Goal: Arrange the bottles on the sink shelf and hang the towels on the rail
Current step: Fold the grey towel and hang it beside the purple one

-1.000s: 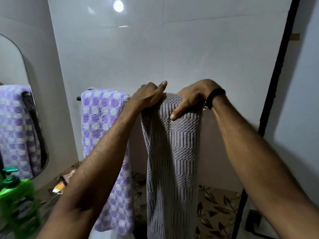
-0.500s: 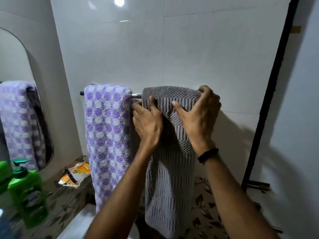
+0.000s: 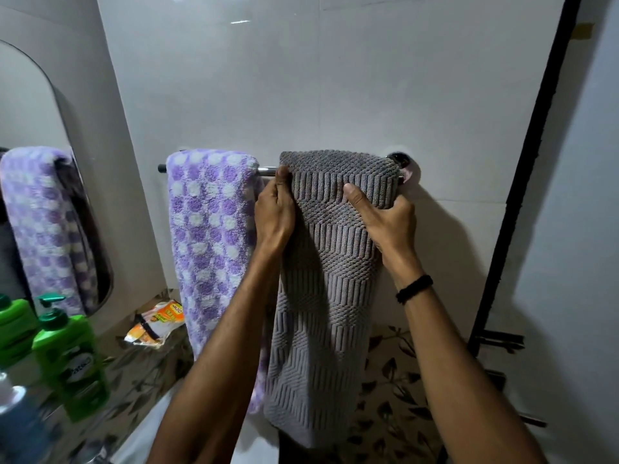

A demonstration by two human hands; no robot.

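Both hands are grasping the grey towel point(image 3: 330, 296) close to its top. The left hand point(image 3: 274, 212) is pinching its left edge just under the rail point(image 3: 268, 170). The right hand point(image 3: 388, 222) is clasping its right edge, thumb lying on the front and fingers curling behind.

The grey towel is draping over the right end of the rail, beside the wall mount, and hanging long down the front. The purple checked towel point(image 3: 207, 229) is hanging over the left part of the same rail, just beside it, with a short bare stretch of metal showing between them.

Thick, ribbed and limp, the grey towel is probably light and soft. On smooth metal it is likely to be slipping toward whichever side is hanging longer. Holding both side edges near the fold seems the best way of squaring it.

On the counter point(image 3: 144, 373) a green pump bottle point(image 3: 70, 360) is standing at the left. Its white label is carrying writing too blurred to read. An orange packet point(image 3: 157, 324) is lying near the purple towel, its print also unreadable.
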